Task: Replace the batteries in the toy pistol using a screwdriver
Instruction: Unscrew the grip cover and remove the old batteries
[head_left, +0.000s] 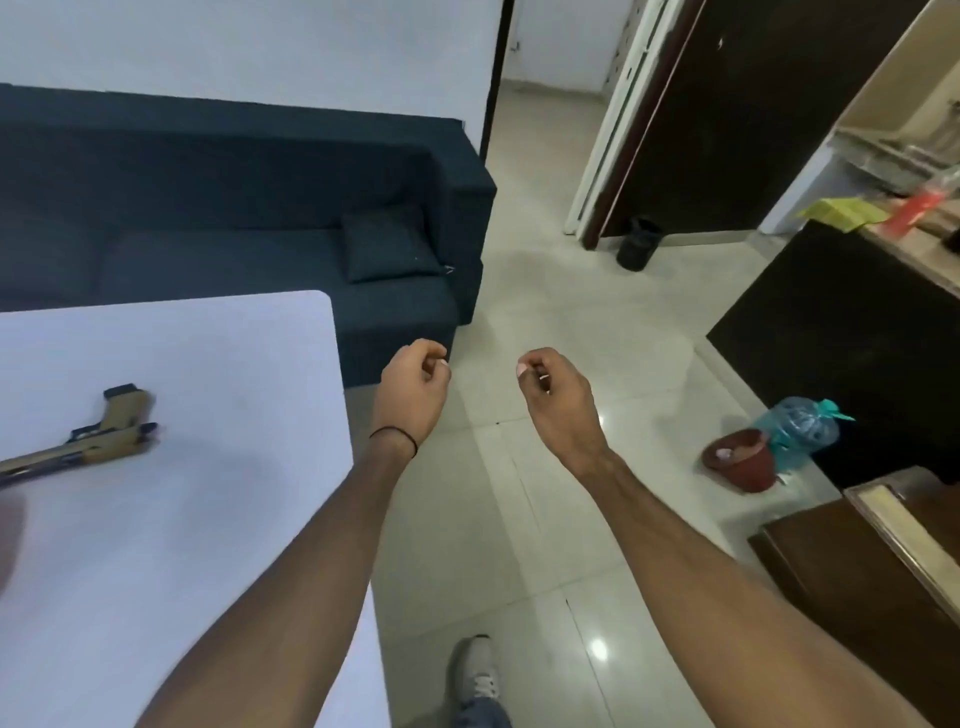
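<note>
The tan and black toy pistol (106, 439) lies on its side on the white table (208, 519), far left, slightly blurred, with its barrel pointing to the left edge. My left hand (410, 387) hovers just past the table's right edge, fingers loosely curled, holding nothing; a black band circles its wrist. My right hand (558, 397) hangs over the floor about a hand's width to the right, also loosely curled and empty as far as I can tell. Both hands are well to the right of the pistol. I see no screwdriver and no batteries.
A dark blue sofa (234, 218) with a cushion stands behind the table. Pale floor tiles (571, 291) stretch ahead to a black bin (638, 243) by a dark door. A clay pot (740, 460) and plastic bottle (802, 426) sit beside a dark counter at right. My shoe (475, 670) shows below.
</note>
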